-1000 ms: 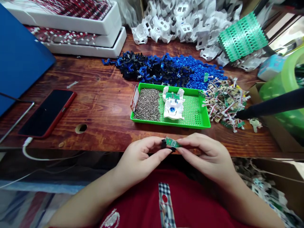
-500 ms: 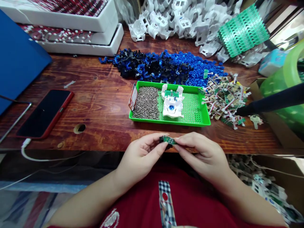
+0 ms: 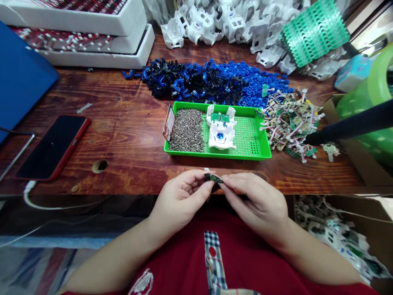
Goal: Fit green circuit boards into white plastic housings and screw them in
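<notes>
Between both hands, at the table's front edge, is a small green circuit board (image 3: 216,178) with a black plastic part (image 3: 207,176) against it. My left hand (image 3: 181,198) pinches the left end between thumb and fingers. On the other end, the thumb and fingertips of my right hand (image 3: 258,196) are closed. Fingers cover much of both pieces. Just beyond them stands a green tray (image 3: 187,155) with many small screws (image 3: 187,131) in its left part. Two white plastic housing pieces (image 3: 221,137) sit in its middle, the rear one carrying a green board.
Behind the tray lie piles of black parts (image 3: 166,80) and blue parts (image 3: 260,80). Wired circuit boards (image 3: 290,123) are heaped at right, below a dark rod (image 3: 353,127). A phone (image 3: 53,147) lies left. White housings (image 3: 215,22) and foam trays (image 3: 135,57) are at the back.
The circuit board has tilted in my fingers, so less of its green face shows. Both hands still hold it. The whole view has shifted slightly.
</notes>
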The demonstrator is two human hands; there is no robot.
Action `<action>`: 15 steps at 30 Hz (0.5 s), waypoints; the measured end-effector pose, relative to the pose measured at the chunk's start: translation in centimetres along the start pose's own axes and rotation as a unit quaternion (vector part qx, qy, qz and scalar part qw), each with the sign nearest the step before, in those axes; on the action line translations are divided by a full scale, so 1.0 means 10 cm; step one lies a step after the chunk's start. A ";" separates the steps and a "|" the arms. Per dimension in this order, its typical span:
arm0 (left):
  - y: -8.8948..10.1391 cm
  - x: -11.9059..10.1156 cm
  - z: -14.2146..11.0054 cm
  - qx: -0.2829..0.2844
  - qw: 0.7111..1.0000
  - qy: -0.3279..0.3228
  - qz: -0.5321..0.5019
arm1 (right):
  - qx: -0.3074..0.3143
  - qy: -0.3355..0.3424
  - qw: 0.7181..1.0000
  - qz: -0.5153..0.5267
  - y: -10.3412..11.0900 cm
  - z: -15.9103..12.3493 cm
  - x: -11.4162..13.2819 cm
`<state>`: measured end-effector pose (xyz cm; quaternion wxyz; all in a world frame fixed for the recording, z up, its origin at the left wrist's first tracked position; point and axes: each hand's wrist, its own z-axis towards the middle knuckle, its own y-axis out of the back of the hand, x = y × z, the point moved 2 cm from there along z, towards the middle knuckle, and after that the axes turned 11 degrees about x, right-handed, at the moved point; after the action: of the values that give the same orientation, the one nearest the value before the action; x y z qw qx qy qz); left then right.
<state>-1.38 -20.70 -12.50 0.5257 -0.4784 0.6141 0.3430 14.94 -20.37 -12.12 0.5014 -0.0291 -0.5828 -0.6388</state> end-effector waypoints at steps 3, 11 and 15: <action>0.00 -0.01 -0.01 -0.011 1.000 0.002 0.007 | -0.008 0.003 0.998 -0.056 -0.03 -0.02 0.00; -0.01 -0.03 -0.04 -0.009 0.999 -0.024 0.037 | -0.029 0.010 0.997 -0.071 -0.09 -0.05 0.00; -0.01 -0.01 -0.05 0.000 0.997 -0.046 0.067 | -0.015 0.006 0.997 -0.072 -0.11 -0.09 -0.02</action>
<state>-1.46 -21.12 -12.32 0.5293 -0.4200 0.6203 0.3984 14.81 -21.16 -13.27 0.4571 0.0090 -0.5706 -0.6822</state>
